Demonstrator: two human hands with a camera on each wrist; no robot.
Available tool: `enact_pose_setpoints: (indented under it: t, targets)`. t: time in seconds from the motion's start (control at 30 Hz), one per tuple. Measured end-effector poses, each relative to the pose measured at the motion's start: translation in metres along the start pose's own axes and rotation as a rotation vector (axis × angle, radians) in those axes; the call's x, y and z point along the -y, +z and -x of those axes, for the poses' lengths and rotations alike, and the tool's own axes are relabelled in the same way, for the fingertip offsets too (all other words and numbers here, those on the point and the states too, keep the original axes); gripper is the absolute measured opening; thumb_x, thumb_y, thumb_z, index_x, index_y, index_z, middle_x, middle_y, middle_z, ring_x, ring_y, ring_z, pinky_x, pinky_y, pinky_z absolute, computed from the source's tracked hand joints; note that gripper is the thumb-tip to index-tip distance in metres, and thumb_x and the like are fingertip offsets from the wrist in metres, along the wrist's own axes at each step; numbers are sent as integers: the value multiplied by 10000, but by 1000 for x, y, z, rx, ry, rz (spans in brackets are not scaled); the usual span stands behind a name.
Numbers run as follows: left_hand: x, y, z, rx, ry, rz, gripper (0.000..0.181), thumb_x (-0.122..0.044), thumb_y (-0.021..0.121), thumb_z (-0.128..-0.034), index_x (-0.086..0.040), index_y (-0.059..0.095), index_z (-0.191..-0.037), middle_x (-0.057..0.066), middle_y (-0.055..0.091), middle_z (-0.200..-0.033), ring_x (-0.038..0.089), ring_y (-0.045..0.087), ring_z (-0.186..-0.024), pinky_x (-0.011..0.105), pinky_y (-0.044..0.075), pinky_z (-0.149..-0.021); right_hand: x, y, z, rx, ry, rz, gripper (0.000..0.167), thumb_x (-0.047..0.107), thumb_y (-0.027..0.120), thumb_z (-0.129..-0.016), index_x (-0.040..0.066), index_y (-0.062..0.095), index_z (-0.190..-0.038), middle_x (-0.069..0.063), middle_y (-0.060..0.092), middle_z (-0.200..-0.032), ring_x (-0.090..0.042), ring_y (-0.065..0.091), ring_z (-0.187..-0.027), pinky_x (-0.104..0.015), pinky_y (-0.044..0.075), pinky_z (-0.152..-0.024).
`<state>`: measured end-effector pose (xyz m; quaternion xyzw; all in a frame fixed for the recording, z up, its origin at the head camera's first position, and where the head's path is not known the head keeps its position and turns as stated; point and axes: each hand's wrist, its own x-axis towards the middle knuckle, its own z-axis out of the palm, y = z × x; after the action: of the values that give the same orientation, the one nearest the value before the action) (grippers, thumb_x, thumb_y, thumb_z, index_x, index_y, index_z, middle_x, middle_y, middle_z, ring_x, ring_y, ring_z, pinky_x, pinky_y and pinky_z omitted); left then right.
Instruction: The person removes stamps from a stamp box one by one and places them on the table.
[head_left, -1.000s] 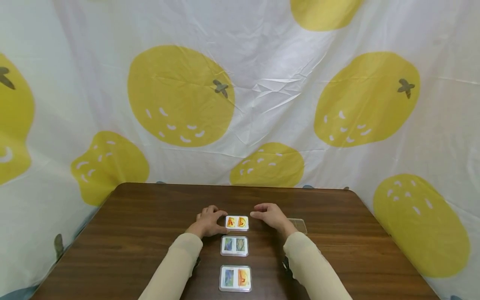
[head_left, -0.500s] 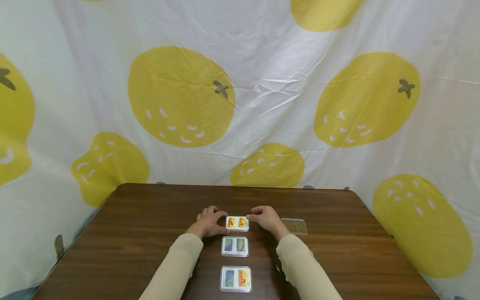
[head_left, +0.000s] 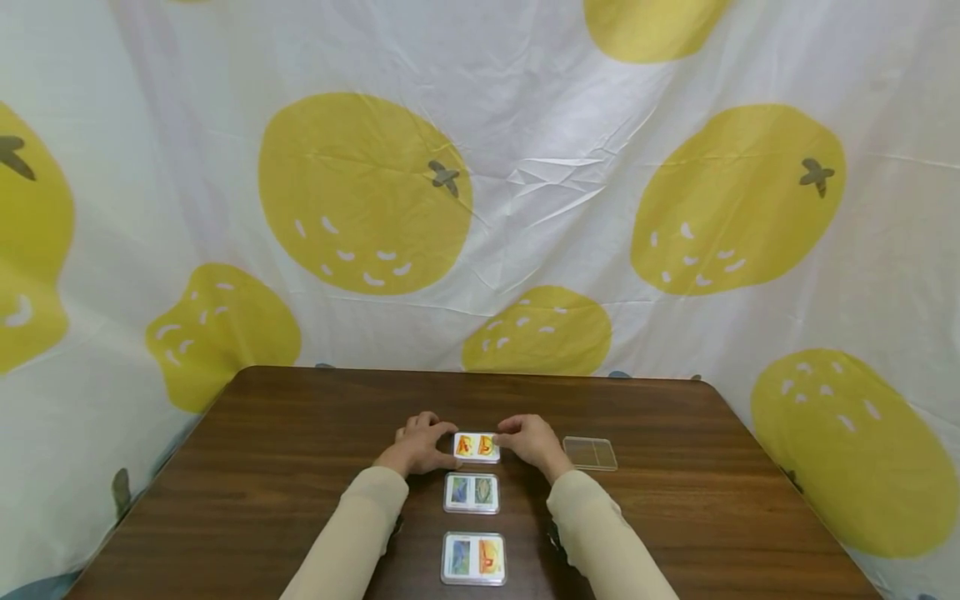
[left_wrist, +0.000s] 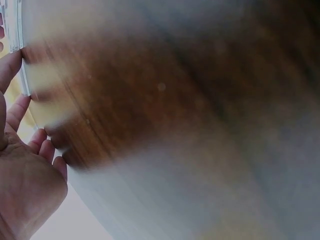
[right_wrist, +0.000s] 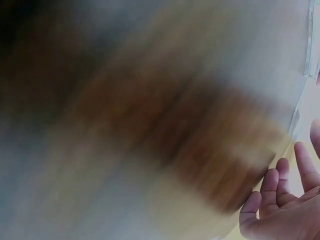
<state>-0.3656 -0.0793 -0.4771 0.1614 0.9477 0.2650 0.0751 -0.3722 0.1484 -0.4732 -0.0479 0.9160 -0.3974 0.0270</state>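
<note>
The farthest of three clear card cases lies between both hands in the head view, with a card point(head_left: 476, 447) showing two orange-yellow pictures. My left hand point(head_left: 417, 446) holds this case by its left end, thumb at the near corner and forefinger at the far one. In the left wrist view, my fingertips meet the clear case's edge point(left_wrist: 19, 27). From the right, my right hand point(head_left: 531, 440) rests its thumb on the card's right end; its other fingers are loosely bent beyond. The right wrist view cuts off much of that contact.
Two more cases lie in line nearer me: a middle case point(head_left: 471, 493) with blue and green pictures, and a near case point(head_left: 473, 558) with blue and orange ones. A clear lid point(head_left: 590, 453) lies right of my right hand on the brown wooden table point(head_left: 675, 500).
My right hand has moved left and slightly nearer me, from just beside the card onto its right end. The clear lid shows more fully. My left hand has stayed in place.
</note>
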Motion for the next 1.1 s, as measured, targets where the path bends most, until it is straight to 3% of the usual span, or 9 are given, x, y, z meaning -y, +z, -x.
enact_pose_setpoints:
  t: [0.4,1.1]
  targets:
    - [-3,-2,1,-2,-6,-12,590,-379,776,-848,-162,582,-1361,167,408,-1393,378,343,-1299,555,267,-1050,0,1,-5,-19,17,150,225,316,770,-860,166,765,-1027,3,716,-1043,-297,614,-1069,-555,371,-979]
    - [0,0,0,-7,-3,-8,592,-384,781,-849,-165,581,-1361,157,412,-1391,381,342,-1305,562,264,-1053,5,3,-3,-45,6,263,195,319,773,-853,153,779,-955,-2,723,-982,-304,626,-1001,-565,372,-908]
